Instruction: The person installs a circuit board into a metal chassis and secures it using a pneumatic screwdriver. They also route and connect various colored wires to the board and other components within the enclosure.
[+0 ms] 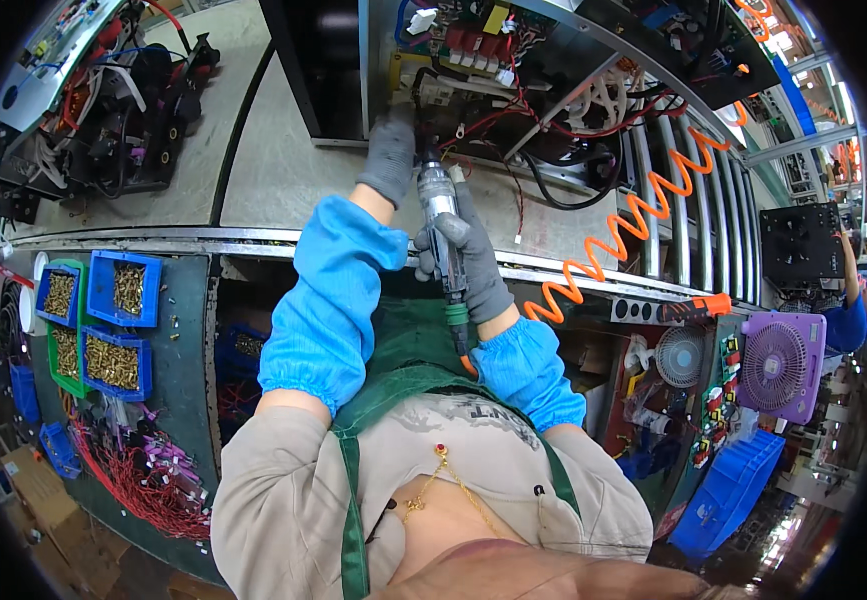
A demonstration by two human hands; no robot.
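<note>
An air screwdriver (440,200) with a silver body and green hose fitting is gripped in my right hand (476,255), which wears a grey glove. Its front end points away from me into an open metal-framed electrical unit (473,80) holding circuit boards, red and black wires and white connectors. Beside the tool's tip, my grey-gloved left hand (390,160) reaches into the unit's near edge. Its fingertips are blurred and partly hidden among the parts, so what they touch does not show.
A coiled orange air hose (643,205) stretches across the right, over metal rollers (698,215). Blue bins (121,290) of brass screws and red wire bundles (143,485) occupy the left bench. Another opened unit (123,130) stands far left. A purple fan (781,367) and a person's blue sleeve (846,325) are at right.
</note>
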